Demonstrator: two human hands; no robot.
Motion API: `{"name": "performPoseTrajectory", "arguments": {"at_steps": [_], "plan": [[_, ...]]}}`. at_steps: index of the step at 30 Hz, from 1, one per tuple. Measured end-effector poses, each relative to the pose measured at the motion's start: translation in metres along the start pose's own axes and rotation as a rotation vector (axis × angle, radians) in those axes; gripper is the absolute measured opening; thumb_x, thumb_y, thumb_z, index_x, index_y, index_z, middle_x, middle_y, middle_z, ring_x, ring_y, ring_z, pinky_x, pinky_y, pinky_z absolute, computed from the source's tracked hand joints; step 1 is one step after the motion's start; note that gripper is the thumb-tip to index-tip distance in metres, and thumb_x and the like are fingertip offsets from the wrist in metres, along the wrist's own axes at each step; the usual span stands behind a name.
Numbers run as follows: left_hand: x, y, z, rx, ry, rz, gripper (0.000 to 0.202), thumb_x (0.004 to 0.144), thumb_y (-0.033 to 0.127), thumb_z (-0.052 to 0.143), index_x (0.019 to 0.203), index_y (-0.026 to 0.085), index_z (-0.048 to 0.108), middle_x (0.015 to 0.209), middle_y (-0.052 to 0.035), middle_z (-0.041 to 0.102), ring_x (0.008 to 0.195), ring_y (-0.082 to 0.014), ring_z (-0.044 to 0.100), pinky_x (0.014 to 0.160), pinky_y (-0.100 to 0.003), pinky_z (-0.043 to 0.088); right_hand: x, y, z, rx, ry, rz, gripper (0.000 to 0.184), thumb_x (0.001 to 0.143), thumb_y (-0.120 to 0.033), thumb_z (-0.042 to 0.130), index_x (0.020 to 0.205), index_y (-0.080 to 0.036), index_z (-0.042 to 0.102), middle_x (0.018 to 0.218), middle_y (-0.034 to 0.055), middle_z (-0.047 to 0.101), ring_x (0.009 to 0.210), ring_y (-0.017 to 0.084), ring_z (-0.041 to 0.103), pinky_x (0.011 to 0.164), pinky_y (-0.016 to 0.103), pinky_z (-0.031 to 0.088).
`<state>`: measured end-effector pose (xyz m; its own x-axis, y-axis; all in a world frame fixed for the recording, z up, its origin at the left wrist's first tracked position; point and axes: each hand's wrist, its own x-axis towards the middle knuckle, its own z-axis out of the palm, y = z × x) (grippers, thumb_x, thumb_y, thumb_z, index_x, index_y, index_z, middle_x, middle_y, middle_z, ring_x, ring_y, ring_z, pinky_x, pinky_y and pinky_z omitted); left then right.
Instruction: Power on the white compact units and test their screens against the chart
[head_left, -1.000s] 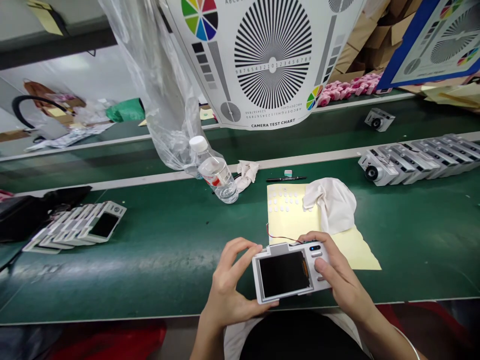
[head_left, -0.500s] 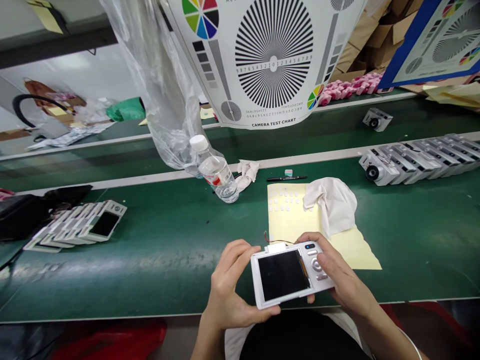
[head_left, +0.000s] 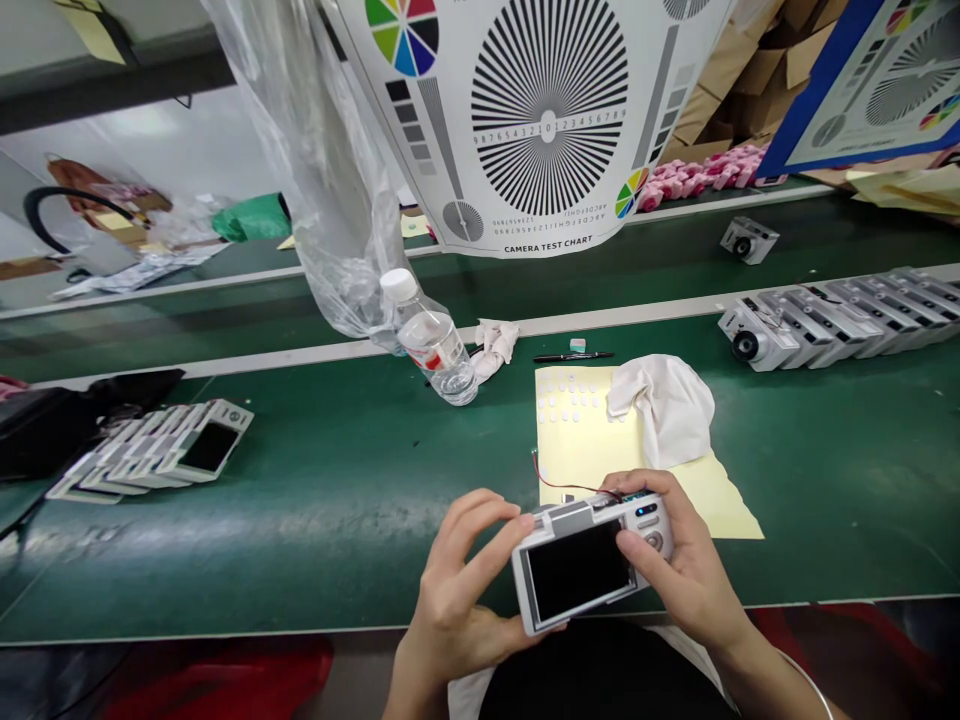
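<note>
Both hands hold a white digital camera point(head_left: 581, 570), its dark screen turned up toward me and its top side showing. My left hand point(head_left: 465, 590) grips the left end, fingers on the top edge and thumb underneath. Around the right end closes my right hand point(head_left: 679, 560), with the thumb on the back at the screen's right edge, by the buttons. A thin red wire point(head_left: 555, 485) runs out from the camera's top over a yellow sheet point(head_left: 585, 455). Small white round pieces lie on that sheet, partly covered by a white cloth point(head_left: 667, 405).
A water bottle point(head_left: 435, 340) stands behind, beside a crumpled rag point(head_left: 496, 347) and a black pen point(head_left: 574, 357). Cameras line up at left point(head_left: 172, 450) and right point(head_left: 825, 320). A camera test chart point(head_left: 547, 130) hangs ahead. Another camera point(head_left: 748, 240) sits on the far strip.
The camera has tipped so more of its top shows, and it has shifted slightly right and down. My right thumb has moved left to the screen's edge. More red wire shows.
</note>
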<state>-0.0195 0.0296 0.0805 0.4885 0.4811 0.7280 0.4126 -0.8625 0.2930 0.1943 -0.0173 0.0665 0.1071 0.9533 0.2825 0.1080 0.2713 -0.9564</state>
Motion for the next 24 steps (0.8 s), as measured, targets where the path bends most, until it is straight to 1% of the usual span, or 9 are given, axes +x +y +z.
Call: {"name": "performPoseTrajectory", "arguments": {"at_steps": [6, 11, 16, 20, 24], "plan": [[-0.003, 0.005, -0.001, 0.05, 0.016, 0.01, 0.049, 0.075, 0.038, 0.074, 0.114, 0.012, 0.06, 0.1, -0.0124, 0.061, 0.098, -0.0272, 0.06, 0.082, -0.04, 0.055, 0.0, -0.002, 0.001, -0.025, 0.02, -0.007, 0.026, 0.086, -0.016, 0.057, 0.107, -0.03, 0.052, 0.1, 0.0008, 0.062, 0.088, 0.016, 0.063, 0.076, 0.023, 0.049], [-0.001, 0.012, -0.001, 0.035, 0.035, 0.019, 0.045, 0.075, 0.034, 0.074, 0.11, 0.01, 0.061, 0.094, -0.0121, 0.064, 0.095, -0.0261, 0.061, 0.079, -0.039, 0.056, -0.002, 0.001, 0.0, 0.008, 0.02, 0.005, 0.025, 0.086, -0.017, 0.058, 0.107, -0.029, 0.052, 0.1, 0.0012, 0.061, 0.09, 0.017, 0.062, 0.079, 0.025, 0.05], [0.003, 0.015, -0.001, 0.058, 0.06, 0.048, 0.044, 0.078, 0.039, 0.071, 0.111, 0.011, 0.062, 0.088, -0.0106, 0.068, 0.091, -0.026, 0.063, 0.077, -0.039, 0.057, -0.001, 0.005, -0.001, 0.067, -0.003, 0.011, 0.023, 0.086, -0.02, 0.058, 0.107, -0.029, 0.052, 0.101, 0.0017, 0.062, 0.091, 0.018, 0.062, 0.08, 0.026, 0.05], [0.003, 0.016, -0.001, 0.075, 0.058, 0.071, 0.046, 0.076, 0.04, 0.073, 0.107, 0.007, 0.063, 0.088, -0.012, 0.068, 0.091, -0.0262, 0.063, 0.08, -0.038, 0.057, 0.0, 0.007, -0.002, 0.09, -0.017, 0.04, 0.022, 0.087, -0.022, 0.059, 0.107, -0.031, 0.053, 0.101, -0.0006, 0.061, 0.09, 0.016, 0.061, 0.079, 0.023, 0.048], [0.003, 0.016, 0.001, 0.08, 0.065, 0.069, 0.049, 0.076, 0.041, 0.072, 0.109, 0.006, 0.062, 0.088, -0.0126, 0.067, 0.092, -0.027, 0.062, 0.079, -0.039, 0.056, -0.001, 0.007, -0.004, 0.097, -0.038, 0.092, 0.022, 0.087, -0.025, 0.059, 0.107, -0.03, 0.052, 0.101, 0.0, 0.061, 0.084, 0.016, 0.06, 0.073, 0.024, 0.047]]}}
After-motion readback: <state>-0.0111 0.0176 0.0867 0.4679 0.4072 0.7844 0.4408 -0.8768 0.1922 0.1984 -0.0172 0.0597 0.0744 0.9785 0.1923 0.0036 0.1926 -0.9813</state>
